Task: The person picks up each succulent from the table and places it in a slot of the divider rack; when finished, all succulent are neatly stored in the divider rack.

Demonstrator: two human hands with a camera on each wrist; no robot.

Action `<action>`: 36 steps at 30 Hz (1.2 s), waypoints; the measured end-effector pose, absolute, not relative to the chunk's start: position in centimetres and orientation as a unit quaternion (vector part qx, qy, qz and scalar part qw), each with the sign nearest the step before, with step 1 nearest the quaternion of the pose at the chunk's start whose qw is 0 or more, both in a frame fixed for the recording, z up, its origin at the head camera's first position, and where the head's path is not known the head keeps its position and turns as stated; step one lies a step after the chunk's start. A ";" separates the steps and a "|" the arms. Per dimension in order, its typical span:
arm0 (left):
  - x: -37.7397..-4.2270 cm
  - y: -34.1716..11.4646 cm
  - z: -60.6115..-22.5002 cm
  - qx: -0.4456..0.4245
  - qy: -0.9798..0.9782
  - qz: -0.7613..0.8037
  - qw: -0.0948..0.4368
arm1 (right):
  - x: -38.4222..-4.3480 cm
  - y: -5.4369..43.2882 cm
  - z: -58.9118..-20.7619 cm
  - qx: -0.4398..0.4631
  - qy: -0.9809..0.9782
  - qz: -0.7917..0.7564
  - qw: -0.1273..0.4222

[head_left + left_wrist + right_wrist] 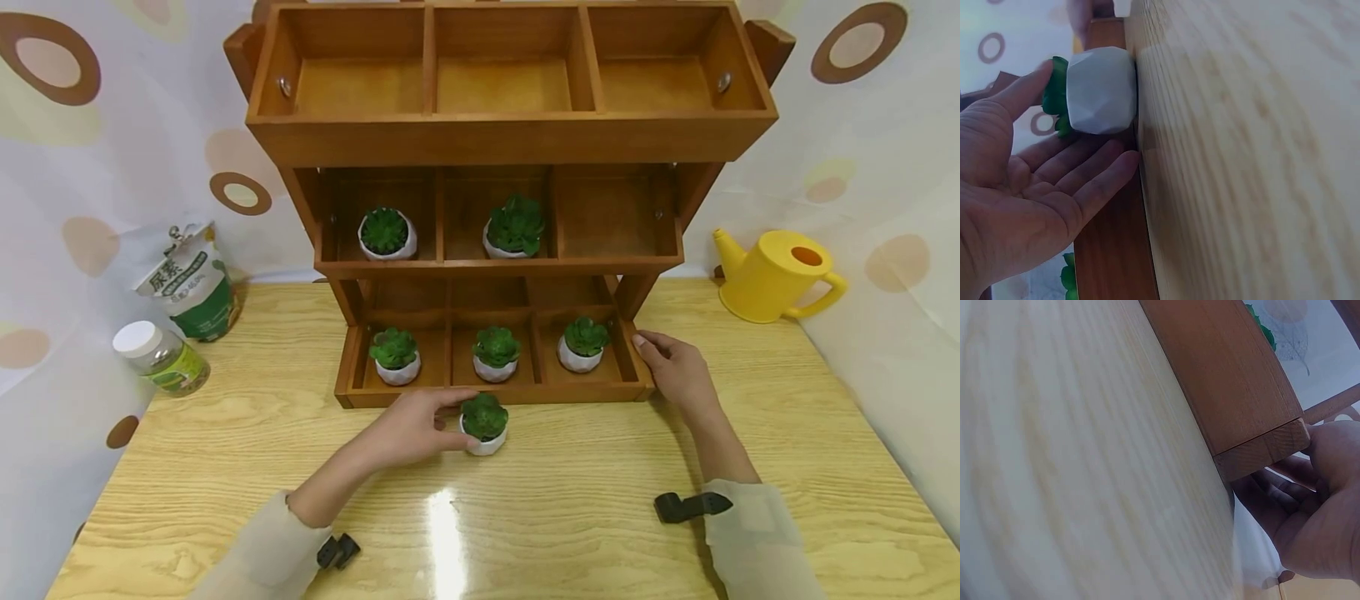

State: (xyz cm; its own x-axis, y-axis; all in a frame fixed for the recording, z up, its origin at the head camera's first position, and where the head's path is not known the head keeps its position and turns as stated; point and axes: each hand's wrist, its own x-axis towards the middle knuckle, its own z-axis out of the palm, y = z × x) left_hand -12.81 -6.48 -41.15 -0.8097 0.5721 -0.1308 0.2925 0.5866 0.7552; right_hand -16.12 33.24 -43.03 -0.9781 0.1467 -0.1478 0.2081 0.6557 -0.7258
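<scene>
A small potted succulent (483,419) in a white faceted pot (1102,90) is at the table, in front of the shelf's bottom tray. Around it my left hand (416,429) spreads, thumb on the near side and index finger behind the green leaves. The left wrist view shows its fingers extended beside the pot. My right hand (678,371) holds the right end of the wooden shelf's (495,396) bottom tray, thumb at the top rim and fingers against the outer side (1266,450). Three similar succulents (396,357) fill the bottom tray's compartments, one in each.
Two more succulents (515,227) sit in the middle tier's left and centre compartments. A yellow watering can (772,275) stands at the back right. To the left are a white-lidded jar (165,358) and a green-and-white bag (197,292). Patterned cloth hangs behind.
</scene>
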 end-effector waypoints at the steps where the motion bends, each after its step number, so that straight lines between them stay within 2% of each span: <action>1: -12.9 -6.4 -41.2 0.249 0.871 0.380 0.185 | -16.1 33.2 -43.0 0.097 0.909 -0.403 0.038; 25: -12.7 -4.9 -41.4 0.236 0.867 0.386 0.210 | -16.2 33.3 -43.0 0.100 0.905 -0.411 0.044; 36: -12.6 -4.5 -41.7 0.248 0.864 0.393 0.194 | -16.2 33.3 -43.0 0.099 0.907 -0.407 0.044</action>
State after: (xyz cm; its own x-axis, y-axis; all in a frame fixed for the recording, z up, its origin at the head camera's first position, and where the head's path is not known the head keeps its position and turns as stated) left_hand -12.57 -4.50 -41.66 -0.8017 0.5807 -0.1413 0.2749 0.5682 0.7756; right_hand -16.21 33.32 -43.02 -0.9766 0.1429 -0.1606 0.2150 0.6486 -0.7301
